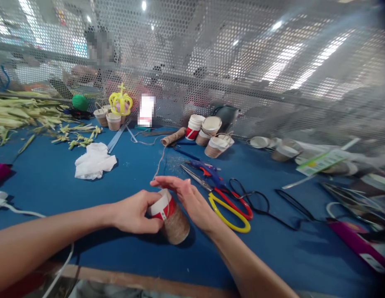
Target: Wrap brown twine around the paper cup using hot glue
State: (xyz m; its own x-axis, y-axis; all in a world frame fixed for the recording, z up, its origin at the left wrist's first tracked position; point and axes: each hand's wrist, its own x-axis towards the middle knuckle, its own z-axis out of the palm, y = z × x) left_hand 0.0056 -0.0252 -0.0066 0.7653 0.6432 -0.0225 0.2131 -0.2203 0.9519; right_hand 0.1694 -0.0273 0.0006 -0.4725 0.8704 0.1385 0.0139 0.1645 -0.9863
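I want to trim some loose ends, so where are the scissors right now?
In the head view, the scissors lie on the blue table, just to the right of the right hand and beside the blue glue gun.

Site: craft workshop, by appearance. Observed from beside the blue worktable [130, 165]: scissors [217, 198], glue gun [207, 170], twine roll [173, 136], several twine-wrapped cups [214, 147], dried husks [18, 111]. Perforated metal screen [180, 62] behind; bright overhead lights seen through it.
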